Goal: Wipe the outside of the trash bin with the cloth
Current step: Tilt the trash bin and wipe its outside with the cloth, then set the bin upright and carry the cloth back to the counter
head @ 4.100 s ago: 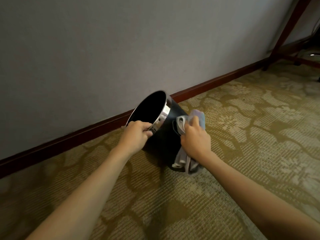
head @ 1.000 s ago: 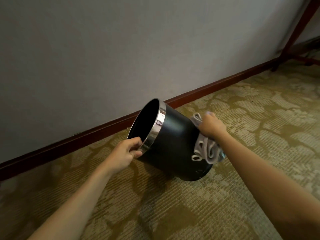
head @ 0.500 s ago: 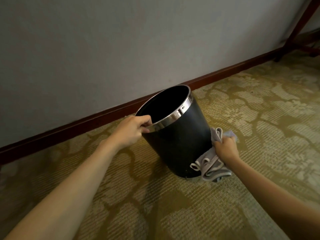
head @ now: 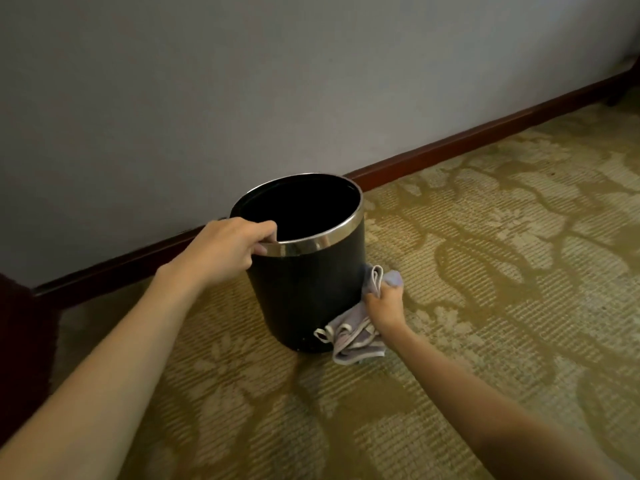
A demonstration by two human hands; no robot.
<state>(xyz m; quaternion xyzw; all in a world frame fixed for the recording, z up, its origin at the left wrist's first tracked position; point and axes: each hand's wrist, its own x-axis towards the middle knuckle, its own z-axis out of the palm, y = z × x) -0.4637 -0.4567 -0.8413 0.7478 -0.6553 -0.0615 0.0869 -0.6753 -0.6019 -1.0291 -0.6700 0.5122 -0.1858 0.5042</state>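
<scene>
So the trash bin [head: 308,282] is standing pretty much upright on the patterned carpet [head: 485,271], close to the wall [head: 242,81] and its dark baseboard [head: 450,147]. The left hand [head: 225,249] grips the shiny metal rim on the near-left side, fingers curled over the edge, basically steadying it. The right hand [head: 384,306] is bunched around the grey cloth [head: 353,332], pressed low against the bin's right side near the base, with loose folds trailing onto the carpet. Looks like the person is mid-wipe on the lower wall. Next move probably calls for dragging the cloth around or up the side while the left hand holds or turns the bin, so the far face, hidden from here, gets covered too.
</scene>
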